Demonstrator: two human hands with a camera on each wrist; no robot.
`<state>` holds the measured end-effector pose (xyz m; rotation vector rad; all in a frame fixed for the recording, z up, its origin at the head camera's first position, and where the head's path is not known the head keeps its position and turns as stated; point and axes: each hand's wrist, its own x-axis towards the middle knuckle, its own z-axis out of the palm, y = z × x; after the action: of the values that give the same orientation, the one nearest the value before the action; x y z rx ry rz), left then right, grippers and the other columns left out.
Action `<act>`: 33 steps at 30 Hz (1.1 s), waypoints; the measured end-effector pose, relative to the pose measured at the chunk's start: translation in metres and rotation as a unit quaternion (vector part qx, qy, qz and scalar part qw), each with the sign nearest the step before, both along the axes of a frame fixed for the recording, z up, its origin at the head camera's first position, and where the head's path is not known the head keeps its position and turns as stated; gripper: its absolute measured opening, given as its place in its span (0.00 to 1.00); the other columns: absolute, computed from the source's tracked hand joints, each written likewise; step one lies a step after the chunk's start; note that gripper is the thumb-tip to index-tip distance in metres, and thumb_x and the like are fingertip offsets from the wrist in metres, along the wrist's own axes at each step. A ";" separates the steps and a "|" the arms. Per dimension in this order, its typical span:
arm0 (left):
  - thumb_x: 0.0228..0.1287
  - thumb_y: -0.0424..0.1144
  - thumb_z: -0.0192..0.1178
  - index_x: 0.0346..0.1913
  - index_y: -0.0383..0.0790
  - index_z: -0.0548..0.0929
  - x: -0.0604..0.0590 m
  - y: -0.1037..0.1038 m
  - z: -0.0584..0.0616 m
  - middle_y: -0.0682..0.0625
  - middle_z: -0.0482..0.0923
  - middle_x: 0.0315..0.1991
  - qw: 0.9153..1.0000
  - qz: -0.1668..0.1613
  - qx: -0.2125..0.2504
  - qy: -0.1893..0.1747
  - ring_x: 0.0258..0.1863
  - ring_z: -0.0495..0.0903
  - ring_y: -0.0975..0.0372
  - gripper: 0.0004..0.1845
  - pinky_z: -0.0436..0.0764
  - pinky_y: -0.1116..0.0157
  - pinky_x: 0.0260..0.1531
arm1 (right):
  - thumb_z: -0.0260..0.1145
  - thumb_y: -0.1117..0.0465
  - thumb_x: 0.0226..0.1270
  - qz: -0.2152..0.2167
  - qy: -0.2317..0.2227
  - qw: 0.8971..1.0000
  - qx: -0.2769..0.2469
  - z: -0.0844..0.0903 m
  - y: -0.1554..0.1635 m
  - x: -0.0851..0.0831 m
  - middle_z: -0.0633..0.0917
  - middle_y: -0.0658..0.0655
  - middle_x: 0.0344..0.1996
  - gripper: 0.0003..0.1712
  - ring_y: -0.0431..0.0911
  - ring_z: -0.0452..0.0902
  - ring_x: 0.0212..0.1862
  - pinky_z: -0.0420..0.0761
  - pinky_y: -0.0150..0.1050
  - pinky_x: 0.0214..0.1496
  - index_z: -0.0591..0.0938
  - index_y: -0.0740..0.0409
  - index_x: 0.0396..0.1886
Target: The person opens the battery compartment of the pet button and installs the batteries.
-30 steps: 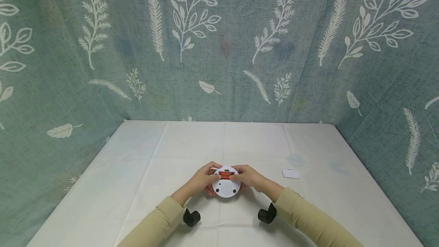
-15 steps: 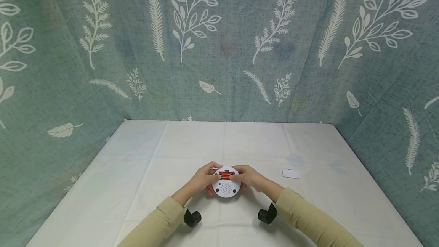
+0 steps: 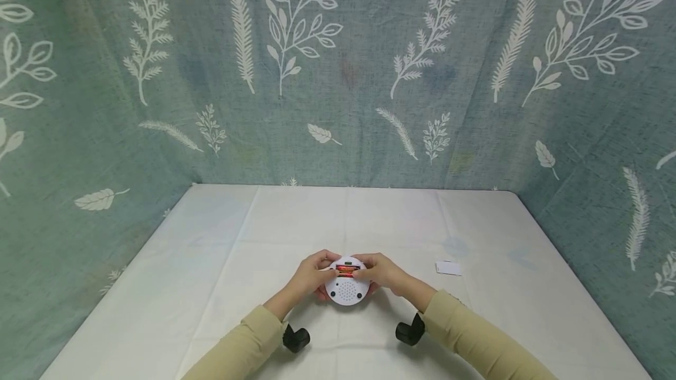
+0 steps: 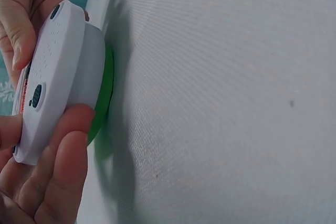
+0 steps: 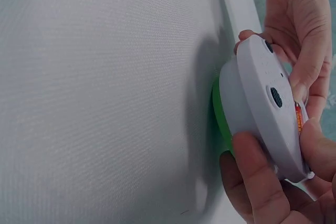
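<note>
Near the table's (image 3: 211, 263) front edge, the left hand (image 3: 310, 277) and right hand (image 3: 384, 273) grip a round white device (image 3: 347, 291) from either side, thumbs curled over its red batteries (image 3: 346, 270), likely to steady it; the wrist views alone reveal a green base (image 5: 220, 114) underneath; only the head view shows a small cover (image 3: 448, 267) lying apart

We see a staged recording booth: a leaf-print cloth backdrop (image 3: 338, 75) encloses a white-covered worktop (image 3: 211, 263) on three sides.
</note>
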<state>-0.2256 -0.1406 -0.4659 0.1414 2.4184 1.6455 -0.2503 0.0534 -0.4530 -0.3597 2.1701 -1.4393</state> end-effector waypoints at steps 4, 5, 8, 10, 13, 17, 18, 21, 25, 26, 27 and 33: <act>0.58 0.30 0.55 0.51 0.38 0.74 0.000 0.000 -0.002 0.40 0.77 0.51 1.000 0.000 0.001 -0.001 0.09 0.74 0.63 0.16 0.76 0.64 0.11 | 0.63 0.62 0.61 0.004 0.003 1.000 0.001 0.000 0.000 0.001 0.81 0.56 0.43 0.26 0.41 0.74 0.29 0.79 0.36 0.27 0.73 0.58 0.60; 0.58 0.30 0.56 0.51 0.39 0.74 0.000 0.000 -0.002 0.40 0.77 0.52 1.000 0.001 0.000 0.000 0.09 0.74 0.63 0.16 0.76 0.64 0.11 | 0.62 0.63 0.61 0.004 0.003 1.000 -0.001 0.000 0.000 0.001 0.81 0.56 0.43 0.26 0.41 0.74 0.30 0.79 0.36 0.27 0.73 0.58 0.60; 0.57 0.30 0.55 0.52 0.39 0.74 0.000 0.000 -0.003 0.39 0.76 0.53 1.000 0.002 0.002 0.002 0.09 0.75 0.62 0.17 0.76 0.63 0.12 | 0.62 0.63 0.61 0.003 0.000 1.000 -0.007 -0.002 0.000 0.000 0.81 0.57 0.45 0.25 0.41 0.74 0.30 0.78 0.36 0.27 0.73 0.58 0.60; 0.57 0.31 0.56 0.52 0.40 0.74 0.000 -0.001 -0.005 0.39 0.75 0.54 1.000 0.001 0.003 0.005 0.10 0.75 0.61 0.17 0.76 0.63 0.11 | 0.62 0.63 0.61 0.004 -0.002 1.000 -0.011 -0.003 0.000 0.000 0.81 0.57 0.46 0.25 0.42 0.74 0.31 0.78 0.35 0.27 0.73 0.57 0.60; 0.58 0.32 0.56 0.52 0.41 0.74 0.001 -0.003 -0.006 0.38 0.73 0.56 1.000 -0.007 0.005 0.010 0.11 0.76 0.61 0.17 0.77 0.63 0.12 | 0.62 0.63 0.61 0.005 -0.002 1.000 -0.014 -0.003 0.000 0.001 0.80 0.58 0.47 0.25 0.41 0.74 0.31 0.78 0.35 0.27 0.73 0.58 0.60; 0.57 0.37 0.62 0.57 0.44 0.71 0.000 -0.008 -0.008 0.37 0.69 0.60 0.999 -0.038 -0.001 0.010 0.14 0.76 0.62 0.24 0.77 0.64 0.16 | 0.62 0.63 0.61 0.001 -0.005 1.000 -0.013 -0.004 0.001 0.000 0.80 0.57 0.46 0.25 0.41 0.74 0.31 0.79 0.35 0.28 0.73 0.58 0.60; 0.55 0.37 0.63 0.59 0.44 0.70 0.000 -0.009 -0.009 0.36 0.67 0.61 0.999 -0.052 -0.004 0.010 0.15 0.76 0.63 0.27 0.77 0.65 0.17 | 0.62 0.63 0.61 -0.002 -0.005 1.000 -0.011 -0.004 0.001 0.000 0.80 0.57 0.46 0.26 0.41 0.74 0.31 0.79 0.35 0.28 0.73 0.57 0.60; 0.50 0.38 0.69 0.66 0.46 0.62 0.000 -0.013 -0.010 0.33 0.70 0.56 0.994 -0.105 -0.030 0.013 0.20 0.74 0.62 0.40 0.76 0.65 0.21 | 0.62 0.63 0.61 -0.007 -0.006 1.000 -0.002 -0.005 0.002 -0.001 0.80 0.56 0.44 0.25 0.41 0.74 0.32 0.79 0.36 0.29 0.73 0.56 0.60; 0.45 0.40 0.72 0.71 0.44 0.49 0.002 -0.013 -0.010 0.37 0.68 0.57 0.982 -0.164 -0.081 0.036 0.42 0.75 0.57 0.53 0.76 0.57 0.42 | 0.63 0.63 0.60 -0.008 -0.004 1.000 0.000 -0.006 0.002 -0.002 0.80 0.55 0.41 0.26 0.42 0.74 0.32 0.80 0.36 0.29 0.74 0.56 0.60; 0.45 0.41 0.72 0.72 0.44 0.46 0.002 -0.013 -0.009 0.38 0.67 0.59 0.980 -0.171 -0.093 0.042 0.49 0.73 0.55 0.55 0.73 0.55 0.48 | 0.63 0.63 0.60 -0.008 -0.004 1.000 0.001 -0.006 0.003 -0.003 0.80 0.55 0.41 0.26 0.42 0.74 0.32 0.80 0.36 0.29 0.74 0.56 0.60; 0.44 0.42 0.72 0.72 0.43 0.45 0.003 -0.012 -0.009 0.40 0.62 0.63 0.978 -0.175 -0.100 0.048 0.55 0.69 0.53 0.56 0.69 0.52 0.54 | 0.63 0.63 0.60 -0.008 -0.003 1.000 0.001 -0.006 0.003 -0.003 0.80 0.54 0.41 0.26 0.42 0.74 0.32 0.80 0.36 0.29 0.74 0.56 0.60; 0.41 0.42 0.74 0.72 0.45 0.42 0.003 -0.007 -0.009 0.42 0.53 0.69 0.974 -0.171 -0.135 0.058 0.65 0.58 0.50 0.60 0.58 0.47 0.62 | 0.64 0.62 0.60 -0.008 0.001 1.000 0.010 -0.006 0.003 -0.006 0.80 0.54 0.41 0.26 0.42 0.73 0.34 0.79 0.36 0.30 0.74 0.54 0.60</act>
<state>-0.2230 -0.1475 -0.4747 0.5865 2.4992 1.1797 -0.2558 0.0563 -0.4590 -0.3370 2.1934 -1.4254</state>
